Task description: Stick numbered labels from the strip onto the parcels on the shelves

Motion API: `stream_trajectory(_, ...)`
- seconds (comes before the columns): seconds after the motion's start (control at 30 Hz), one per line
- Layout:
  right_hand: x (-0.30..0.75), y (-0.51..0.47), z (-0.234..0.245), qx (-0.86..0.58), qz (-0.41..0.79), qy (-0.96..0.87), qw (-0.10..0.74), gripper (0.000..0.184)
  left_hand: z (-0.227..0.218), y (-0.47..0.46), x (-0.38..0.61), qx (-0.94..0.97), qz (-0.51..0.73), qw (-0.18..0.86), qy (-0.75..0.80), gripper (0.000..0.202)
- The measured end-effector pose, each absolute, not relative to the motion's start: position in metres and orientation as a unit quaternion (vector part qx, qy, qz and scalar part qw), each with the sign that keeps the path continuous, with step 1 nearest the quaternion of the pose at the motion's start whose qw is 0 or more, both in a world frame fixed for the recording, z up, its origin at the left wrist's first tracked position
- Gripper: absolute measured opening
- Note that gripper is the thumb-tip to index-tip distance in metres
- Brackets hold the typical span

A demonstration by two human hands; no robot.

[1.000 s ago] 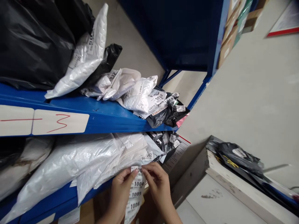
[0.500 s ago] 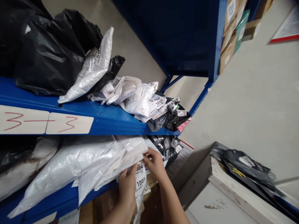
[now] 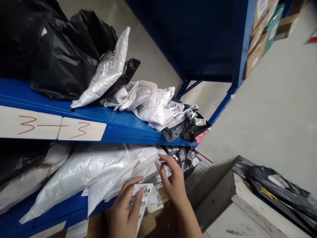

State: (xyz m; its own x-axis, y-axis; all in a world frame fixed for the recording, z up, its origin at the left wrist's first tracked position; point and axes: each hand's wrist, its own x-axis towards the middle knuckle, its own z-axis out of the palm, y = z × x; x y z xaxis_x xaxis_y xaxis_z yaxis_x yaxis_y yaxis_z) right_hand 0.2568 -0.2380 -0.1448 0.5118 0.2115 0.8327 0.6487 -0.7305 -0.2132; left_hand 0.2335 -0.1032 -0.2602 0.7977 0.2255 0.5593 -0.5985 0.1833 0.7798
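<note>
My left hand grips a strip of white number labels printed with digits, low in the view. My right hand is raised beside it, fingers apart, touching the corner of a white plastic parcel lying on the lower blue shelf. Small black and grey labelled parcels lie just right of my right hand's fingers.
The upper blue shelf, marked 3-3 in red, carries black bags and white parcels. A brown carton sits below my hands. At the right stands a white box with black parcels on top. Cardboard boxes fill another rack.
My right hand left the label strip and rose to the white parcel's corner. My left hand dropped slightly with the strip. The view shifted left.
</note>
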Motion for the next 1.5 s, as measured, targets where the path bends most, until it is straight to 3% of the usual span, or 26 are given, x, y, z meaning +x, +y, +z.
stream_trajectory(0.1,0.269,-0.231,-0.141,-0.787,-0.345,-0.248,0.448,0.007,-0.259,-0.108,0.25,0.596,0.254,0.74,-0.179,0.034)
stream_trajectory(0.17,0.277,-0.228,-0.139,-0.784,-0.295,-0.24,0.491,0.021,-0.253,-0.113,0.258,0.59,0.192,0.772,-0.138,0.038)
stream_trajectory(0.3,0.271,-0.225,-0.132,-0.854,-0.179,-0.267,0.41,0.016,-0.235,-0.122,0.264,0.498,0.025,0.865,-0.063,0.054)
stream_trajectory(0.43,0.261,-0.228,-0.124,-0.894,-0.135,-0.261,0.339,0.016,-0.218,-0.128,0.266,0.423,-0.022,0.905,0.043,0.062)
stream_trajectory(0.63,0.277,-0.239,-0.132,-0.896,-0.052,-0.159,0.412,0.014,-0.215,-0.133,0.265,0.374,-0.052,0.925,0.035,0.046)
stream_trajectory(0.83,0.286,-0.24,-0.136,-0.885,-0.078,-0.136,0.439,0.024,-0.219,-0.133,0.27,0.383,-0.023,0.923,-0.008,0.034)
stream_trajectory(1.0,0.285,-0.23,-0.132,-0.856,-0.075,-0.121,0.498,0.026,-0.223,-0.138,0.276,0.387,-0.037,0.921,-0.005,0.039)
stream_trajectory(1.3,0.29,-0.229,-0.143,-0.892,-0.217,-0.096,0.385,0.012,-0.216,-0.136,0.278,0.415,-0.039,0.908,0.045,0.047)
stream_trajectory(1.5,0.28,-0.231,-0.147,-0.906,-0.307,-0.124,0.265,0.01,-0.232,-0.113,0.261,0.5,-0.062,0.86,-0.088,0.045)
